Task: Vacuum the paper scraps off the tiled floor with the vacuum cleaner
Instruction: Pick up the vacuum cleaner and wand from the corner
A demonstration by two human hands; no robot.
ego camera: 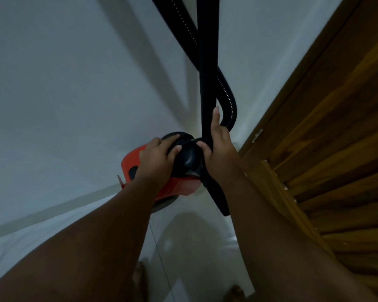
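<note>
Head view, left hand (156, 159) gripping vacuum's (183, 184) rounded cap, right hand (218, 149) wrapping smooth, seemingly rigid tube (207, 79).

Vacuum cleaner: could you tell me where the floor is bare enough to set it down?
Bare tile lies between the forearms, in front of the feet. It is crowded by the wooden door, where the right hand holds the tube.

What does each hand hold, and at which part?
The left hand grips the vacuum cleaner on its black top cap. The right hand holds the black tube near its lower end.
</note>
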